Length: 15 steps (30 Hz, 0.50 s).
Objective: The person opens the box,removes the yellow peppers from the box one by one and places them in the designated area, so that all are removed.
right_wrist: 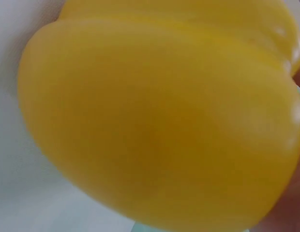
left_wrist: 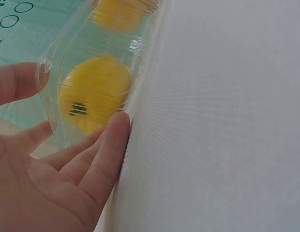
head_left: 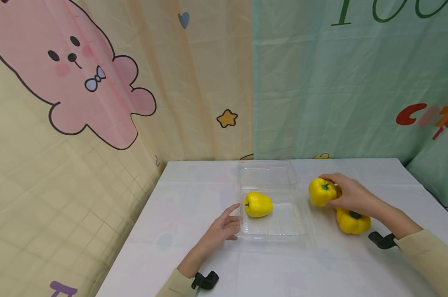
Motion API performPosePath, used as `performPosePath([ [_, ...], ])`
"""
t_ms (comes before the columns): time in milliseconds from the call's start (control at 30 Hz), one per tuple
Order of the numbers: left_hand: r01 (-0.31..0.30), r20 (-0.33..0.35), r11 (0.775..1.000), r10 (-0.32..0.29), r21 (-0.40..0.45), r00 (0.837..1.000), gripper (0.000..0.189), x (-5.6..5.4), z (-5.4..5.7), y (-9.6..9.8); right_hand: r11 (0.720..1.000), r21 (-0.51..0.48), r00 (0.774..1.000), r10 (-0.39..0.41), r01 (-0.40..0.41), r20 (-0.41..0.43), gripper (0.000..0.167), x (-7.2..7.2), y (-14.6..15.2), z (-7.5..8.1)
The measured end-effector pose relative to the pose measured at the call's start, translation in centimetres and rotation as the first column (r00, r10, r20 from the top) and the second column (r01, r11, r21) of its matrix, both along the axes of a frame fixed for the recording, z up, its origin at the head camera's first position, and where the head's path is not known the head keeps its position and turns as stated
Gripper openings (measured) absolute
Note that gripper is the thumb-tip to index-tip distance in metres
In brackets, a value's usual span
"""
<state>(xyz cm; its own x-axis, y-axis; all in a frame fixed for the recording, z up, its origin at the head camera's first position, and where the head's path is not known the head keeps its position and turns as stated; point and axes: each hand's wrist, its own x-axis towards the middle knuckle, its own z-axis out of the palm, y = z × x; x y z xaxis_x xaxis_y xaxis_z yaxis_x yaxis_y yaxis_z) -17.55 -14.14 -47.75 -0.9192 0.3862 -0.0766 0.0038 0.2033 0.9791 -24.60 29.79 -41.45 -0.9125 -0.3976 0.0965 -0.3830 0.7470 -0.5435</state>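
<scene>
A clear plastic container (head_left: 272, 231) lies with its lid (head_left: 266, 173) folded back on the far side. Inside its left part, a yellow bell pepper (head_left: 259, 205) rests on its side, stem toward the left. My left hand (head_left: 225, 227) is at the container's left wall, relaxed fingers touching its edge; the left wrist view shows a fingertip (left_wrist: 43, 77) at the clear rim. To the right of the container, my right hand (head_left: 348, 192) grips a second yellow bell pepper (head_left: 321, 192) between thumb and fingers. Another yellow bell pepper (head_left: 352, 222) sits on the table beneath that hand.
A white cloth covers the table (head_left: 194, 255). Behind it hang a beige curtain (head_left: 201, 74) with cartoon prints and a green curtain (head_left: 328, 82). Each wrist carries a black camera mount (head_left: 205, 280).
</scene>
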Motion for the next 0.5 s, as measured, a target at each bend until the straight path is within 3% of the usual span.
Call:
performPosePath([
  [500, -0.003, -0.007, 1.000, 0.003, 0.002, 1.000, 0.063, 0.17, 0.15, 0.02, 0.999, 0.052, 1.000, 0.015, -0.016, 0.011, 0.085, -0.25, -0.22, -0.92],
])
